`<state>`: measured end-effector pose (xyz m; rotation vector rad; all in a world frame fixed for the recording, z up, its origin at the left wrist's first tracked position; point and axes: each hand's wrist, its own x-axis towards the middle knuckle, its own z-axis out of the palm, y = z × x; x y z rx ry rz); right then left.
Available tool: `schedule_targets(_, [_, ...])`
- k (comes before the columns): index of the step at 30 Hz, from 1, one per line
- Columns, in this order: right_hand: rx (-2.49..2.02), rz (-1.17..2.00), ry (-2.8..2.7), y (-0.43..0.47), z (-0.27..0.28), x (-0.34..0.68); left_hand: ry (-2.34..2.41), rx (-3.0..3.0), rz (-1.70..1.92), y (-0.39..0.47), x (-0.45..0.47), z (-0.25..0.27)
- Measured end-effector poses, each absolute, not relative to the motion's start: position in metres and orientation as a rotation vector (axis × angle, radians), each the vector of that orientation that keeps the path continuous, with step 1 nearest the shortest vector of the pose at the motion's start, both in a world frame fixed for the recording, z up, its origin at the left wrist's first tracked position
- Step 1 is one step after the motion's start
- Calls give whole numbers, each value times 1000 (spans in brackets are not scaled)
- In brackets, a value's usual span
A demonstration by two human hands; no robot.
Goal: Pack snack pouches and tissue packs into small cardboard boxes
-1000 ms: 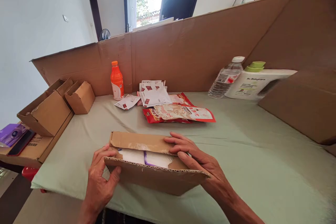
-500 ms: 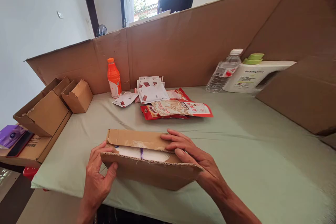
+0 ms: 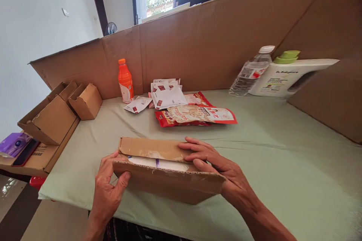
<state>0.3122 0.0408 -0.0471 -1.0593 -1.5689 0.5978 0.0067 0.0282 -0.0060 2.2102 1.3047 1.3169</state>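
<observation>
A cardboard box [image 3: 166,186] sits near the front edge of the cloth-covered table, its front flap raised toward me and its back flap partly folded over the opening. Through the gap shows something white [image 3: 174,165] with a purple stripe; what it is I cannot make out. My left hand [image 3: 109,186] grips the left end of the box, thumb on the front panel and fingers behind. My right hand [image 3: 217,163] holds the right end, its fingers stretched over the back flap and its thumb by the gap.
Behind the box lie red-and-beige snack packets [image 3: 195,115] and white packets [image 3: 169,97]. An orange bottle [image 3: 125,83] stands at back left, a clear water bottle [image 3: 251,72] and a white jug [image 3: 278,79] at back right. Small open boxes [image 3: 55,120] are at left; a cardboard wall [image 3: 203,45] borders the table.
The view has shifted slightly, so everything appears a little further right. Both hands keep their hold on the box, with no clear change to its flaps.
</observation>
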Motion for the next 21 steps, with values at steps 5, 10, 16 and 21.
schedule_targets(5, [-1025,578,-1566,43,-53,314,1518,2038,1352,30,15,-14])
schedule_targets(10, [-970,645,-1523,35,-61,333,1467,2192,1277,36,20,-20])
schedule_targets(16, [-1034,475,-2033,26,-35,345,1406,2290,1217,46,15,-20])
schedule_targets(21, [-957,307,-2169,45,-27,336,1398,2258,1258,58,5,-30])
